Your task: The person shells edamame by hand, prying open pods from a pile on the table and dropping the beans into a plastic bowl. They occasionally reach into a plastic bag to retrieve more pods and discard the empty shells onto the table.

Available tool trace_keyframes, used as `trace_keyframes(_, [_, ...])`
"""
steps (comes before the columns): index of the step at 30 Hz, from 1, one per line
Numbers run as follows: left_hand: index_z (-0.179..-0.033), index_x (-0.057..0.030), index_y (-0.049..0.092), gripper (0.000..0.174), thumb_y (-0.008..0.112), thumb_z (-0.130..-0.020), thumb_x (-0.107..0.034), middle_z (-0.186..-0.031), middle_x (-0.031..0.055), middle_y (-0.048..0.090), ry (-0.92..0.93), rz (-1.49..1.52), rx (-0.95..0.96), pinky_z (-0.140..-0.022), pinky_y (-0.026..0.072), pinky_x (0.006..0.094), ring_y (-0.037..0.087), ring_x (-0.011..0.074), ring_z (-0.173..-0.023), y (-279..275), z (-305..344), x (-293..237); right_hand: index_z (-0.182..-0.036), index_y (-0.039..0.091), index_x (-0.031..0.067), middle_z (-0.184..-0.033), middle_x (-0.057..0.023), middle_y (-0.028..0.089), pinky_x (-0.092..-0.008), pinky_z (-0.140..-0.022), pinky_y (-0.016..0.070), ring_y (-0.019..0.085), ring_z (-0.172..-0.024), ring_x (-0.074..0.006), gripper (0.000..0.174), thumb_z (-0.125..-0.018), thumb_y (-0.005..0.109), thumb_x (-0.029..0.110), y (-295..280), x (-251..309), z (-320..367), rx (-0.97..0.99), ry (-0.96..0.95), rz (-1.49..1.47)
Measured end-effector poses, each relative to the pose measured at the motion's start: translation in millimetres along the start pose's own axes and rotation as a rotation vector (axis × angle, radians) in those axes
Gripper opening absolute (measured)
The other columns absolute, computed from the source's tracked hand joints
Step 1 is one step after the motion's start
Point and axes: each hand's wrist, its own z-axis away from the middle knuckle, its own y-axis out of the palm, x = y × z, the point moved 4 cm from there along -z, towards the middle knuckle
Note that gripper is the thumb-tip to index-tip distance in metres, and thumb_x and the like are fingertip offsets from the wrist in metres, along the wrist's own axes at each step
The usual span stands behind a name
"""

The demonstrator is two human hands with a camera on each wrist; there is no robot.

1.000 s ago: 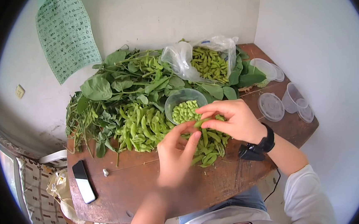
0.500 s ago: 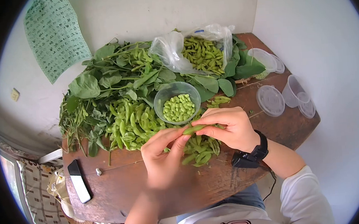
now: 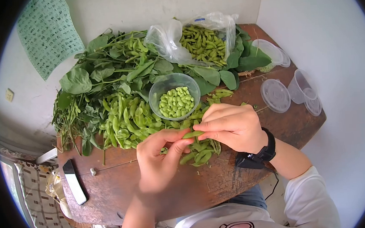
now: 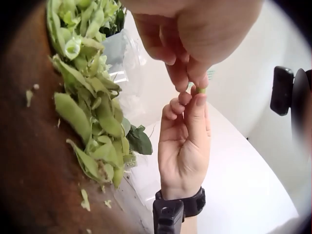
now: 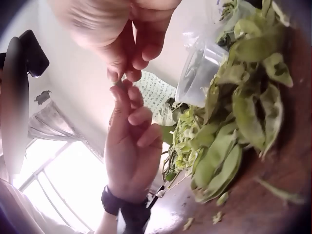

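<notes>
One green edamame pod (image 3: 192,134) is pinched at both ends in the head view. My left hand (image 3: 157,158) holds its left end between thumb and fingers. The right hand (image 3: 234,127) grips the other end, a black strap round its wrist. In the left wrist view only a bit of the pod (image 4: 201,90) shows between the fingertips. Just beyond the hands stands a clear plastic bowl (image 3: 153,105) of shelled green beans (image 3: 176,102). Beneath and in front of the hands lie split pods (image 3: 202,154) on the wooden table (image 3: 107,183).
A heap of pods (image 3: 123,118) lies left of the bowl, leafy stalks (image 3: 103,73) behind. A plastic bag (image 3: 164,41) at the back holds more pods (image 3: 205,44). Plastic lids (image 3: 275,95) and a clear cup (image 3: 297,85) stand right. A phone (image 3: 75,183) lies front left.
The pod, earlier mostly near the right fingers, is now stretched between both hands' fingertips. The hands have shifted slightly left and down, and the head view has tilted so the table appears higher.
</notes>
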Motion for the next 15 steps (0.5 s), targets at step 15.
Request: trace_keyframes(15, [-0.093, 0.0048, 0.069, 0.011, 0.071, -0.092, -0.006, -0.077, 0.0086, 0.073, -0.327, 0.002, 0.086, -0.058, 0.0549, 0.0223, 0.070, 0.0101, -0.068, 4.1, -2.7, 4.2, -0.101, 0.072, -0.0035, -0.088, -0.0109, 0.069, -0.0325, -0.066, 0.0562, 0.067, -0.078, -0.0254, 0.034, -0.069, 0.081, -0.003, 1.0, 0.1, 2.2, 0.133, -0.267, 0.320])
